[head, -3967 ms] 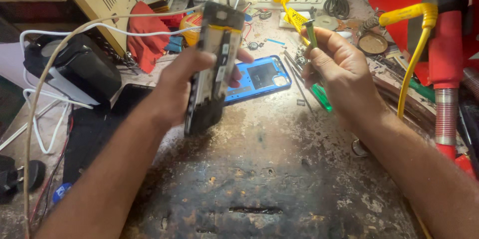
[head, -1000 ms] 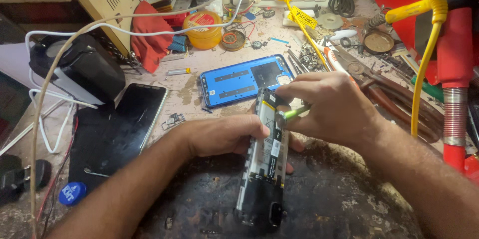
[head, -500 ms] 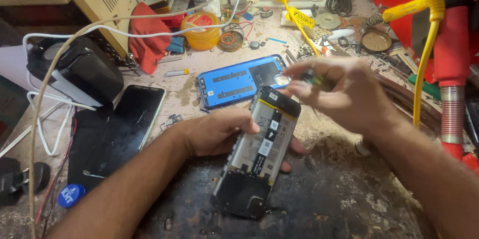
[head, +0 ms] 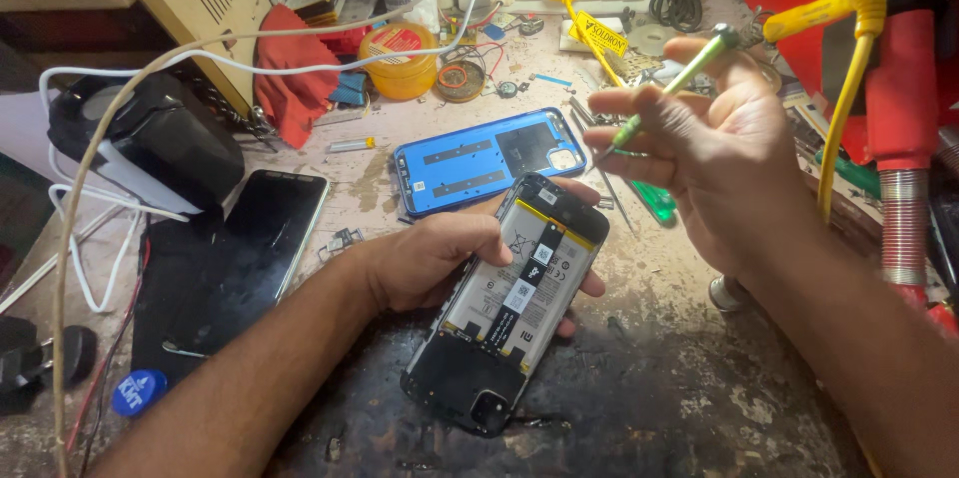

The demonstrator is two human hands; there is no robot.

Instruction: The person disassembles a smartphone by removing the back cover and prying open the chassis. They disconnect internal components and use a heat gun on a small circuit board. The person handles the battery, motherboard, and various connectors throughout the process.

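The right hand (head: 714, 153) is lifted above the bench, its fingers pinched around a thin green-handled screwdriver (head: 671, 88) that runs up past the fingertips toward the wall sockets. The working end cannot be made out clearly; it seems to sit near the index finger, clear of the phone. The left hand (head: 440, 258) is closed around the opened phone (head: 509, 303), thumb across its left edge and fingers underneath, holding it tilted with the battery (head: 524, 273) facing up and the camera end toward the person.

The step in hand looks like work on the phone's inner screws or cover plate. To do it well, the person should rest the phone flat or brace the left wrist on the bench (head: 679, 378), so the frame does not rock under the driver. The tip should stand square in the screw head and press lightly, well off the battery, which a slip could puncture. Loose screws belong in one spot, since the dark, pitted surface would hide them.

Just beyond the phone lies its blue back cover (head: 479, 163), inside up. Left of that a second phone (head: 265, 238) lies screen up on a black mat (head: 185, 328). A yellow tin (head: 402, 60) stands farther back, near a red cloth (head: 295, 78).
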